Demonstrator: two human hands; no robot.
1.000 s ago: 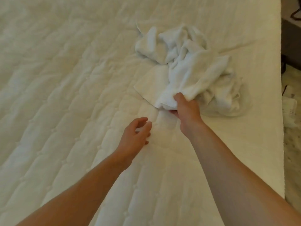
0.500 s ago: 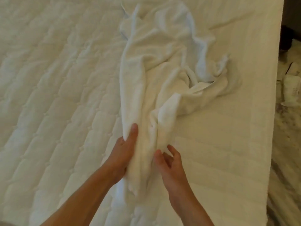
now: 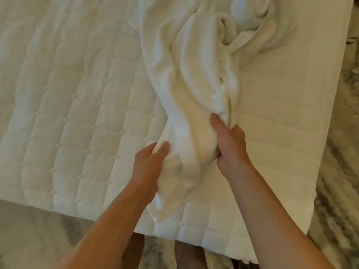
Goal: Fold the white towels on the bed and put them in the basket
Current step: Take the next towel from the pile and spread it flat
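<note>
A long white towel [image 3: 186, 78] lies bunched in lengthwise folds on the quilted bed [image 3: 77, 113], stretching from the top of the view down to the near edge. My left hand [image 3: 149, 164] grips the towel's left side low down, thumb on top. My right hand [image 3: 229, 142] grips its right side a little higher, thumb pressed into the cloth. More crumpled white towel cloth [image 3: 258, 14] sits at the top right, running into the pulled towel. No basket is in view.
The bed's near edge [image 3: 97, 212] runs across the lower view, and its right edge [image 3: 330, 113] is close to the towels. A grey-and-white patterned floor [image 3: 342, 171] shows beyond both edges. My legs stand at the bottom centre.
The towel has been dragged out of the pile toward the bed's near edge. Both hands now grip it, the left having joined, and the view has tilted down to the bed's edge.
</note>
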